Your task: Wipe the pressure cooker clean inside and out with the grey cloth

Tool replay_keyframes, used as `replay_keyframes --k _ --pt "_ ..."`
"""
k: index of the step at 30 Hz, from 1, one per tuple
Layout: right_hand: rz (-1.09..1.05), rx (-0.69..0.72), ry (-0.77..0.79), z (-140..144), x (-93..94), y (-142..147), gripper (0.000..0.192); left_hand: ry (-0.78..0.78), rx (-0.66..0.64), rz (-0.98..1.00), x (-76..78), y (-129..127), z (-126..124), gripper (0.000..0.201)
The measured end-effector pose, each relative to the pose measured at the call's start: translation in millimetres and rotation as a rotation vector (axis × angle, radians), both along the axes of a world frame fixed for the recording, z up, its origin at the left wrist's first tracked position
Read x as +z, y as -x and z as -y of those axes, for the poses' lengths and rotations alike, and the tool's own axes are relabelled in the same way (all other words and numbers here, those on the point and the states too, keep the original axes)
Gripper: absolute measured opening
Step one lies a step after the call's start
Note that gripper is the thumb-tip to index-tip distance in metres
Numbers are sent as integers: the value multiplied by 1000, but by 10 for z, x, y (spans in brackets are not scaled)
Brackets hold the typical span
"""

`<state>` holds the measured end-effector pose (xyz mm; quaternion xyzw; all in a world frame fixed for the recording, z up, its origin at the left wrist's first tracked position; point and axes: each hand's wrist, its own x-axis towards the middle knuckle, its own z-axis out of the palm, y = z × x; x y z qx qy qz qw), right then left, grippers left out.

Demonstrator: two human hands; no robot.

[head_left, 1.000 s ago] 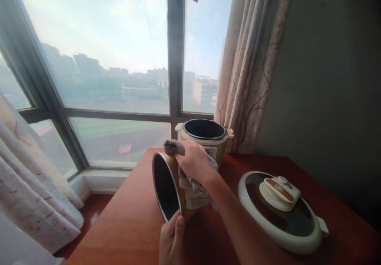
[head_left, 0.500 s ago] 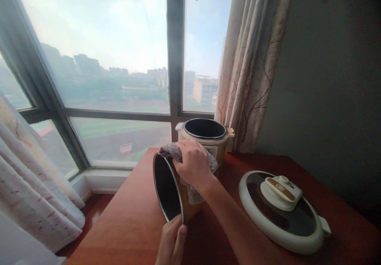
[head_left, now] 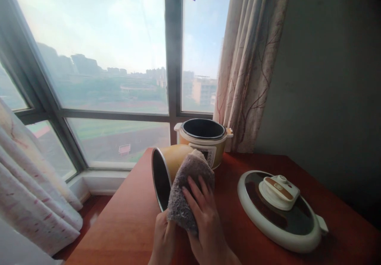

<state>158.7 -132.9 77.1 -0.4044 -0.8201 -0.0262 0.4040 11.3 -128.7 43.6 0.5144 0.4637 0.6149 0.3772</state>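
Note:
An inner pot [head_left: 175, 156], yellow outside and dark inside, is tipped on its side with its mouth facing left. My left hand [head_left: 163, 233] grips its rim from below, fingers closed. A grey fuzzy cloth [head_left: 190, 187] covers the near side of the pot's outer wall. My right hand [head_left: 205, 217] presses the cloth against that wall, its fingers laid over the fabric. Cloth and hand hide much of the pot's side. Just behind stands a yellow and white cooker body [head_left: 220, 148] with a dark round opening.
A white-rimmed round lid [head_left: 247, 201] with a dark top and a raised handle lies on the right of the reddish wooden table [head_left: 119, 213]. Windows rise behind the table. Curtains [head_left: 247, 58] hang at both sides, and a dark wall is on the right.
My right hand and the cloth have moved from the top of the pot down along its near side, toward me. My left hand still holds the rim.

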Motion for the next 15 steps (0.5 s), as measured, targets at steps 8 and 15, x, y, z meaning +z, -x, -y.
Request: replay_keyframes --k 8,15 --pt "-126 -149 -50 170 -1064 237 79 225 -51 225 181 -75 -7 69" --pt "-196 -69 -43 128 -432 212 72 295 3 412 386 -187 89 66"
